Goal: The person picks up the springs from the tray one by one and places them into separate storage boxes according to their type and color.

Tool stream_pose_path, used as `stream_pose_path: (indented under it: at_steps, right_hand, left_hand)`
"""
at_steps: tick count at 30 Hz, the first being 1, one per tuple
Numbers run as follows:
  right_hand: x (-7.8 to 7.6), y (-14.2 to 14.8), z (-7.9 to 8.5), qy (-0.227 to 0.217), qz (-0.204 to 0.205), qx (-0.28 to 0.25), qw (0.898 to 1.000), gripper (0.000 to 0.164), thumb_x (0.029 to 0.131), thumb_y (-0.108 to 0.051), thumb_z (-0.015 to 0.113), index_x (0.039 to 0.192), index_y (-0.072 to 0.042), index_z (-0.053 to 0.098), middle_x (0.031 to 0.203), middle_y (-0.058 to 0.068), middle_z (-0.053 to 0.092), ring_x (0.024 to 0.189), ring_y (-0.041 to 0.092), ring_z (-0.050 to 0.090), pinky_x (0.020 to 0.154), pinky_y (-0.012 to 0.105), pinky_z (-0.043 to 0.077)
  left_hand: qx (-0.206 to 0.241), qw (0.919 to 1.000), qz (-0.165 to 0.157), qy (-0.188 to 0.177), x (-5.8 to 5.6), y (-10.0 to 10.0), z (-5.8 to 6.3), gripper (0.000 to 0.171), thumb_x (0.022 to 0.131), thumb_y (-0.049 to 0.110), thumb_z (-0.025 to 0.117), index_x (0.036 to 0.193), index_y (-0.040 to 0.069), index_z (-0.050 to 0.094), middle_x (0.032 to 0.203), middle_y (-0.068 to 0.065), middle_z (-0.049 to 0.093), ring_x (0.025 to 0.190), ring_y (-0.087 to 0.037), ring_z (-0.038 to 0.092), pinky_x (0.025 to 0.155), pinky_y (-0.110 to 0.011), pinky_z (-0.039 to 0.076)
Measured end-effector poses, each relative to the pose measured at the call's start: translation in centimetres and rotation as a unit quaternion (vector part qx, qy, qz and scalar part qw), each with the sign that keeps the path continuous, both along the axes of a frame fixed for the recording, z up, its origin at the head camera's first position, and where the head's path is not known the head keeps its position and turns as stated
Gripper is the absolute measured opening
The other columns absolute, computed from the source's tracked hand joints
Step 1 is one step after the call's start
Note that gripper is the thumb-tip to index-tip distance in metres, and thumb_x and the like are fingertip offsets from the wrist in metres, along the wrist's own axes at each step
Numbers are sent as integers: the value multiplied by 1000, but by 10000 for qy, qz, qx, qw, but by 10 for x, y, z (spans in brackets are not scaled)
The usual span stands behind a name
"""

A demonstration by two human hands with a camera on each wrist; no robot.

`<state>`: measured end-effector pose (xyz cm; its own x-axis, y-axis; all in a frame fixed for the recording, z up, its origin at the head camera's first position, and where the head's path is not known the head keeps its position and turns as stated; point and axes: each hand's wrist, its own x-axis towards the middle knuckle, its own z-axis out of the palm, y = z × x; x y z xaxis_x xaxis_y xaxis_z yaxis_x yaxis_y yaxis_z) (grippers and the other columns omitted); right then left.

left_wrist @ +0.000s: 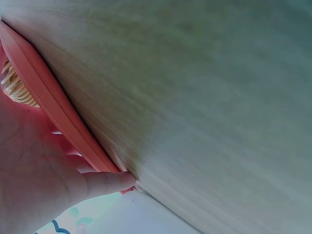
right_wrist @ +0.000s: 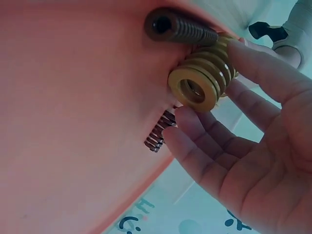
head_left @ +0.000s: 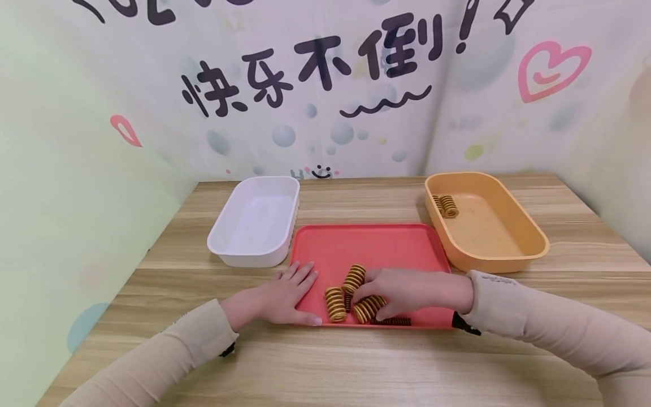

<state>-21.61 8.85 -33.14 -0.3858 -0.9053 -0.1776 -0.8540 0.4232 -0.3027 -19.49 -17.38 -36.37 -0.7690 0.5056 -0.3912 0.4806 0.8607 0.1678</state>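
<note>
My right hand (head_left: 407,291) is over the red tray (head_left: 376,243), thumb and fingers bent round a yellow coil spring (head_left: 369,309). In the right wrist view, the thumb and fingertips lie on either side of that yellow spring (right_wrist: 200,83). Two more yellow springs, one lower left (head_left: 335,304) and one above (head_left: 354,278), lie nearby. A dark spring (head_left: 394,321) lies along the tray's front edge, and another dark spring (head_left: 348,302) is between the yellow ones. My left hand (head_left: 285,297) rests with spread fingers on the tray's left edge.
A white bin (head_left: 218,249) stands at the back left of the wooden table (head_left: 325,367). At the back right, beside the tray, an orange bin (head_left: 508,237) holds yellow springs (head_left: 449,206) in its left corner. A printed cloth (head_left: 325,130) hangs behind.
</note>
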Motion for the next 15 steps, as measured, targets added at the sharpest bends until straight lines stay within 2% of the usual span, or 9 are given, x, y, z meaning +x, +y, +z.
stream_pose_path:
  at_steps: [8,15]
  right_hand:
    - [1,-4,0,317,173,150,9992,37,77,-15,74,112,-18,63,97,-3,57,83,6,51,73,20,45]
    - [0,-6,0,607,495,205,9967,36,77,-15,73,112,-19,64,95,-4,57,82,5,51,72,19,45]
  left_hand:
    - [-13,10000,61,-27,0,0,0,95,79,69,47,147,10,15,154,-9,5,140,-35,1,107,-57,14]
    - [-13,9999,122,-46,0,0,1,96,79,69,48,147,10,15,154,-8,5,140,-35,1,107,-57,15]
